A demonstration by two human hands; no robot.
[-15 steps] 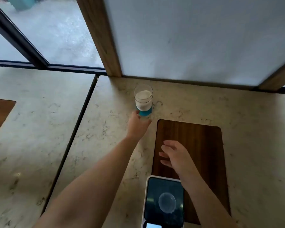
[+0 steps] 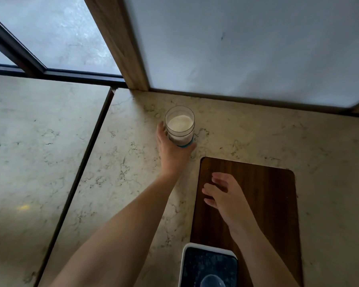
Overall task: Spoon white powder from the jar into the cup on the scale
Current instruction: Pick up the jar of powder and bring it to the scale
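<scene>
**Left Grip on the Jar, Right Grip Spread Over the Board**

Left hand (image 2: 172, 150) wrapped around the lower part of the jar (image 2: 180, 126), thumb up the jar's left side, fingers curling under its near right edge by the blue base. Clear glass, upright, lid off, about half full of white powder (image 2: 180, 123) (surface level and pale). Standing on the marbled table (image 2: 133, 162), near the back edge, just in front of the wooden post (image 2: 120, 44) and the frosted panel (image 2: 247, 44).

Right hand (image 2: 224, 195) empty, fingers loosely spread and slightly curled, hovering over or resting lightly on the dark wooden board (image 2: 263, 189) — cannot tell which. Well apart from the jar, nearer the body.

Further toward the bottom edge, a scale (image 2: 207, 264) with a white rim and dark top, lying partly on the board's near left corner. On it, the rim of a clear cup (image 2: 212, 281), mostly cut off by the frame (contents not readable).

Left of the arm, a dark seam (image 2: 85, 162) splitting the table into two slabs. Beyond, dark window framing (image 2: 50, 73) and grey ground outside.
</scene>
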